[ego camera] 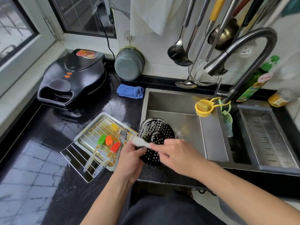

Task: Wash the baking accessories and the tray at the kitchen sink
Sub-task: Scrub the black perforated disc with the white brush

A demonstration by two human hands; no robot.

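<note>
A round black perforated plate, soapy on top, is tilted over the sink's front left corner. My left hand grips its lower left edge. My right hand holds a white brush by the handle, with its head against the plate's left side. On the counter to the left lies a greasy metal tray with a wire rack on it. Several silicone basting brushes in green, orange, red, yellow and grey lie on the rack.
A curved faucet arches over the sink; no water shows. A yellow cup hangs at its base, a drain basket sits in the right basin. A black electric griddle and a blue cloth lie on the wet counter. Ladles hang above.
</note>
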